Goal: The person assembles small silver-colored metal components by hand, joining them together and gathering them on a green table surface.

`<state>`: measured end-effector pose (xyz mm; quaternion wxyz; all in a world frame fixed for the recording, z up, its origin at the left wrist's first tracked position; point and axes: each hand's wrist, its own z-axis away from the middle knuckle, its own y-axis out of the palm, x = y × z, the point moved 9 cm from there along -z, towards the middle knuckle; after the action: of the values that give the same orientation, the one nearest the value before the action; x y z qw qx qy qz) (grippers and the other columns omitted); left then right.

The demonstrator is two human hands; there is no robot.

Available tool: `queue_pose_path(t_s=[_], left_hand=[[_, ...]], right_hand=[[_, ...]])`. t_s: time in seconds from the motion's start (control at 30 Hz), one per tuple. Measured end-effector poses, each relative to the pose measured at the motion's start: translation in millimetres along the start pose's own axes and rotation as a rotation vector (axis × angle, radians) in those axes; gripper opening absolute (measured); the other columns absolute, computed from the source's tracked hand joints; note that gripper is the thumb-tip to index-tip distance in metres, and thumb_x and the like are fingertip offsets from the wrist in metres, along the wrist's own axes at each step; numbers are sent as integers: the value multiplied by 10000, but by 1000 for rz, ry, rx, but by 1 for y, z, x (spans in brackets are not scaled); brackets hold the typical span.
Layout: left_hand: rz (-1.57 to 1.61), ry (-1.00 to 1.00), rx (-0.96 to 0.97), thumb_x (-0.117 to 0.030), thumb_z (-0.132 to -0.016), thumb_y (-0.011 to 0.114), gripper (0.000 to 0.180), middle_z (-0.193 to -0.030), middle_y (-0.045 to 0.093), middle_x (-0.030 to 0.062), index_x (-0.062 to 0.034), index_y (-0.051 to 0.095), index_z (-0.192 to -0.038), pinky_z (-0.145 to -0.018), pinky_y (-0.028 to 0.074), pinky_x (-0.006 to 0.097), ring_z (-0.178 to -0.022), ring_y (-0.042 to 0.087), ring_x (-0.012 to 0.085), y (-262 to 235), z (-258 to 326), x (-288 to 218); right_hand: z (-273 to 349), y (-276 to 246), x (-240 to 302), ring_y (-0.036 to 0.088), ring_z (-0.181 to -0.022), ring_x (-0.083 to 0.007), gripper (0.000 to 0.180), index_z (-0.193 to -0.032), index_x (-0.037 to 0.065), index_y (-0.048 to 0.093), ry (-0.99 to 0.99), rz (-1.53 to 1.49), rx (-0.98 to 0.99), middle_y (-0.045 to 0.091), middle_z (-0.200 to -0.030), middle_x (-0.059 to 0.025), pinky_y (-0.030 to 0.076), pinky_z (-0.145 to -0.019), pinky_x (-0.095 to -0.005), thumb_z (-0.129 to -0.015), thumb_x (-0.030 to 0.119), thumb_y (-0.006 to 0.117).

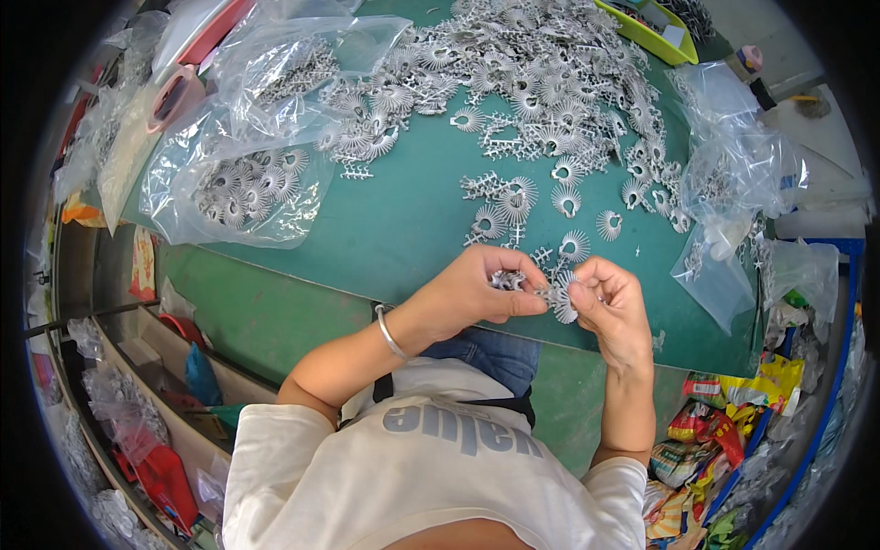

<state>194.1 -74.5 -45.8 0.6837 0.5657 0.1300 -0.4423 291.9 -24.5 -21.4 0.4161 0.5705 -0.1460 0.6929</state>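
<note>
My left hand point(495, 286), with a silver bangle on its wrist, is closed around a small bunch of grey spiky metal pieces. Between the thumb and fingers of my right hand point(612, 298) is a round grey fan-shaped piece point(565, 299) with thin spokes. The two hands nearly meet over the table's near edge, and the pieces they hold touch or overlap there. Just beyond them lie another fan-shaped piece point(575, 245) and a small cluster of fan and branched pieces point(513, 200). A big heap of the same grey pieces point(550, 78) spreads across the far side.
On the green table point(385, 238), a clear bag of fan pieces point(247, 188) lies at the left, with more plastic bags behind it. Clear bags point(733, 165) hang over the right edge. A yellow-green tray point(655, 32) stands far right. Shelves point(137, 367) and colourful packets point(715, 422) flank me.
</note>
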Motion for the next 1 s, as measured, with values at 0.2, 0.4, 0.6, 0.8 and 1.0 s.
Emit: queue_pose_path(t_s=[0.2,0.4,0.6,0.8,1.0], left_hand=[[58,28,138,-89,-750,704,167,-719,507,-21,-15,586,-842,-438,265,172,-539,389,20,9,-5,8],[-36,-27,164,-102,-754,697,180,-768,512,-10,-3,579,-848,-457,282,175,-561,398,34,8,-6,8],[-202,163,-270,-140,-798,661,167,-764,514,-47,-39,628,-927,-458,278,162,-577,376,3,-8,1,-11],[-210,220,-321,-100,-813,635,144,-732,498,-55,-36,633,-942,-433,230,160,-528,335,-4,-20,4,-9],[-246,149,-340,-70,-811,627,115,-707,480,-52,-24,625,-916,-429,223,166,-529,335,-4,-17,3,6]], right_hand=[[2,8,-29,326,-449,8,64,-865,33,548,235,-351,170,527,-648,14,209,-396,-165,-853,85,584],[13,16,-23,352,-469,3,55,-856,36,557,105,-222,95,549,-652,9,221,-401,-162,-837,68,597],[21,-47,42,433,-516,-28,114,-762,21,581,-408,647,-511,564,-652,20,321,-459,-188,-791,99,659],[15,-131,30,475,-599,-43,105,-757,-7,599,-211,815,-657,553,-641,10,370,-526,-192,-797,80,644],[17,-175,16,467,-574,-37,109,-749,14,601,-176,692,-621,540,-630,26,350,-507,-179,-805,96,645]])
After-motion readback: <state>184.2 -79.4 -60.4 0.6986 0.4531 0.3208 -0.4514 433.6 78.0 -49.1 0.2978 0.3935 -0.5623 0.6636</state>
